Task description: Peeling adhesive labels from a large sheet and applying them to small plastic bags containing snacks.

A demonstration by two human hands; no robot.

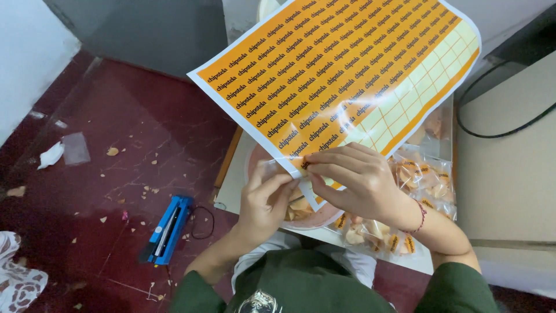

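Sticker sheet point(341, 69): large glossy sheet of small orange labels, held up over the tabletop point(234, 185) and tilted away from the person; its near corner sits right at the hands; a block at the far right looks already stripped, pale backing showing.
Right hand point(353, 182): fingers pinched narrow on the sheet's lower edge, thumb and forefinger closed on that corner; whether one label is lifting I cannot tell.
Left hand point(267, 200): curled around a clear filled packet point(272, 174), fingers closed on it, just beside the right hand and touching the sheet's corner.
How the sheet handles: light, thin, floppy, I judge; it bows under its own weight and glares, so the face is likely slick; best taken at the edge or bare backing, not on the printed labels; a peeled label would be tacky, so hold it by one tip only.
How the packet handles: light and crinkly, contents look like brittle folded crisps, so a gentle grip by the film seems wise.
Bowl point(324, 215): pinkish round bowl under the hands, holding loose pale crisps.
Finished packets point(425, 177): clear bags with orange labels, heaped on the tabletop to the right.
Floor point(116, 191): dark red, strewn with crumbs; a blue heat sealer point(167, 229) lies there, well apart from the hands.
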